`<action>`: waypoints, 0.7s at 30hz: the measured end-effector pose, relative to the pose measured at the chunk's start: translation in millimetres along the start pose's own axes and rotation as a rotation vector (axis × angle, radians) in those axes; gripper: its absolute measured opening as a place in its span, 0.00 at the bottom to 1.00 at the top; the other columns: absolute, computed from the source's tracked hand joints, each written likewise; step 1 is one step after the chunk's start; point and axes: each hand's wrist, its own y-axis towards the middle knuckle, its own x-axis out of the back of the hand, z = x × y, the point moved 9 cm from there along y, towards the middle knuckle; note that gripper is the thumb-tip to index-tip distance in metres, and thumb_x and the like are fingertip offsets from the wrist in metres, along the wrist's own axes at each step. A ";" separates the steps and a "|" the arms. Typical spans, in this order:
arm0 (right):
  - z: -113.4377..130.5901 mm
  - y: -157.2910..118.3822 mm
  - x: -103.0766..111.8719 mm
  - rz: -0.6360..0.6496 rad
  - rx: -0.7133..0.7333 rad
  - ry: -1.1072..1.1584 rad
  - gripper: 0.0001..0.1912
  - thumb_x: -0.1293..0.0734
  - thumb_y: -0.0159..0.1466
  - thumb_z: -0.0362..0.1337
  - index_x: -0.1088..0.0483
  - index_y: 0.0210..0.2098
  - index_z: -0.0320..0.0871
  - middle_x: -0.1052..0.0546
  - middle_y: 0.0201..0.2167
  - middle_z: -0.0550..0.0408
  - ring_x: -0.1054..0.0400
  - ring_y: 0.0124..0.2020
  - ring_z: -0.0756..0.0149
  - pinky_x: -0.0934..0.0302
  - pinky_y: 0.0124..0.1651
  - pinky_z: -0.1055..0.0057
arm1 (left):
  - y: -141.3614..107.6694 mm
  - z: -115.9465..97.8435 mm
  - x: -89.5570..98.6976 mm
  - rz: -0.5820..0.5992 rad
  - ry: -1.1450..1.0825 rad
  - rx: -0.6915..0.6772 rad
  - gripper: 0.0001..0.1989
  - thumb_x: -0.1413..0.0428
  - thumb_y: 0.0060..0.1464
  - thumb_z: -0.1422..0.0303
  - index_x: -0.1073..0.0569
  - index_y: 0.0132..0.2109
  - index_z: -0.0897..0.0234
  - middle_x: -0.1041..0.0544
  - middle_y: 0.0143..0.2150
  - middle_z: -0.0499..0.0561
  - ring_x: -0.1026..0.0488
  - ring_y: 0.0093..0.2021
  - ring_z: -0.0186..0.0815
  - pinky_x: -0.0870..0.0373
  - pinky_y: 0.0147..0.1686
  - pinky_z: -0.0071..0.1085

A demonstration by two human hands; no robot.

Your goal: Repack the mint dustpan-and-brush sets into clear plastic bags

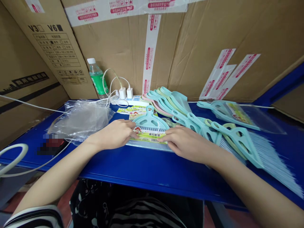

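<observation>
While on the teal dustpan point(149, 122), left grip point(111, 134) and right grip point(187, 144) both spread, no pinch.

"V3 V6", V6 box filled in, on cardboard carton point(57, 57) | "桌扫套装" on card label point(150, 136) fixed to teal dustpan point(150, 118) | red characters on white packing tape point(150, 52), too small to read

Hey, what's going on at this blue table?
A person's left hand and right hand rest on a mint-green dustpan and a printed label card on a blue table. More pastel plastic dustpans and brushes lie heaped to the right, and clear plastic bags lie bunched to the left.
</observation>
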 end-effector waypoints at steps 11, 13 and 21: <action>-11.0 -5.7 4.4 0.012 -0.028 0.003 0.21 0.42 0.61 0.26 0.20 0.40 0.47 0.18 0.34 0.53 0.26 0.34 0.62 0.38 0.37 0.66 | -5.8 19.1 -2.8 0.074 -0.108 0.045 0.24 0.54 0.52 0.81 0.19 0.44 0.55 0.23 0.30 0.49 0.26 0.35 0.34 0.31 0.39 0.32; -14.3 -6.8 3.6 0.035 -0.060 0.008 0.21 0.42 0.61 0.27 0.20 0.40 0.47 0.18 0.35 0.54 0.26 0.35 0.61 0.37 0.37 0.66 | -7.0 21.3 -2.9 0.090 -0.117 0.051 0.23 0.54 0.52 0.80 0.19 0.43 0.56 0.23 0.29 0.49 0.26 0.35 0.34 0.31 0.38 0.31; -20.3 -9.9 7.4 0.038 -0.090 0.018 0.20 0.41 0.60 0.27 0.20 0.38 0.46 0.17 0.36 0.54 0.25 0.36 0.61 0.36 0.36 0.67 | -10.0 30.7 -4.9 0.065 -0.162 0.088 0.21 0.55 0.51 0.78 0.19 0.38 0.57 0.21 0.32 0.49 0.25 0.36 0.33 0.30 0.38 0.30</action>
